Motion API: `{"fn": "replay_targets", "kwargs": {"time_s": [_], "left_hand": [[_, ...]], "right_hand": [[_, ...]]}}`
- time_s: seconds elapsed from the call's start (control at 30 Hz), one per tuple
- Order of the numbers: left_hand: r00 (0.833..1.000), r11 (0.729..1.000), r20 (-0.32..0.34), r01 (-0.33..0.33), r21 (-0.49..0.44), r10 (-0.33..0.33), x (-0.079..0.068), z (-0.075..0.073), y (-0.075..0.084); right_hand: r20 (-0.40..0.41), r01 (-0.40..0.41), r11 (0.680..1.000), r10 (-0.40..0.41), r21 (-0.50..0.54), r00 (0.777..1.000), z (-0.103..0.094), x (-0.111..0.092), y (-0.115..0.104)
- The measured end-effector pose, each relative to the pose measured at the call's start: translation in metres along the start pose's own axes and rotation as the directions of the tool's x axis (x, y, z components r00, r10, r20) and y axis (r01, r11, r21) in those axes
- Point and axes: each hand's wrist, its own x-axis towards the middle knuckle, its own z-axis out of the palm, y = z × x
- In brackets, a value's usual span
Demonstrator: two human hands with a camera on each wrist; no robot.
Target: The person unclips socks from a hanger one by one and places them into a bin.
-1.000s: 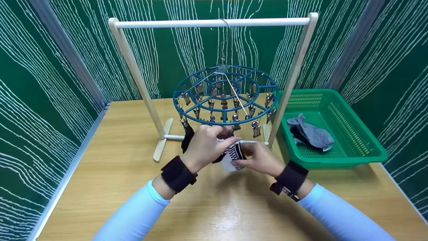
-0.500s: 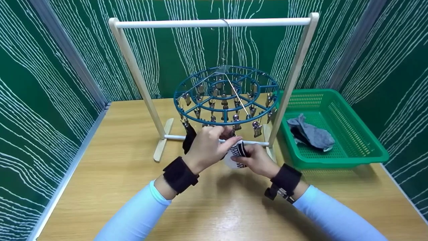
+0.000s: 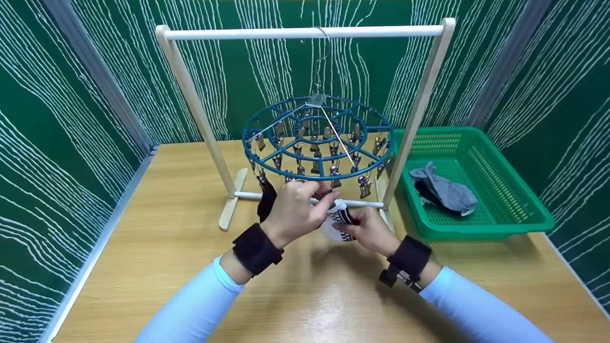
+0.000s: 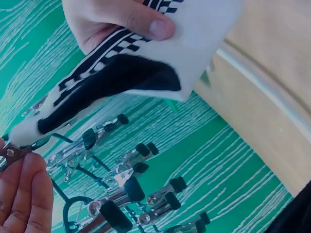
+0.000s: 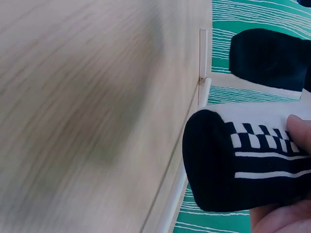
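My right hand (image 3: 374, 228) grips a black-and-white checkered sock (image 5: 262, 145) under the front of the round hanger, thumb on the white part. My left hand (image 3: 298, 202) pinches a metal clip (image 4: 13, 154) at the hanger's front rim. In the left wrist view, the sock's narrow white end sits right at that clip, beside the left fingers (image 4: 36, 189). The teal round clip hanger (image 3: 320, 175) hangs by a hook from the rack, with several metal clips below it. A black sock (image 3: 267, 197) dangles from a clip on its left side.
A wooden rack with a white top bar (image 3: 238, 34) carries the hanger. To the right stands a green basket (image 3: 514, 190) with a grey sock (image 3: 445, 190) and something dark inside. Green walls with white lines enclose the wooden table (image 3: 157, 247).
The right hand has shifted left, bringing the sock closer to the left fingers, and the sock's white edge now shows beside them. The hanger has swung slightly left and dipped at the front.
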Motion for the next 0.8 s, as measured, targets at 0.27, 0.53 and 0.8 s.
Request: {"fn": "replay_targets", "kwargs": {"time_s": [0.27, 0.53, 0.8], "left_hand": [[1.000, 1.000, -0.022, -0.021, 0.014, 0.022, 0.000, -0.001, -0.001], [0.999, 0.999, -0.012, 0.041, -0.008, -0.042, -0.001, -0.001, -0.001], [0.997, 0.996, -0.015, 0.080, 0.029, -0.079, -0.004, 0.000, -0.001]], "right_hand": [[-0.024, -0.037, 0.999, 0.036, -0.029, 0.999, -0.011, -0.006, 0.006], [-0.029, -0.063, 0.997, 0.062, -0.054, 0.998, -0.028, -0.012, -0.007], [-0.075, -0.041, 0.997, 0.035, -0.070, 0.997, -0.058, -0.020, -0.030]]}}
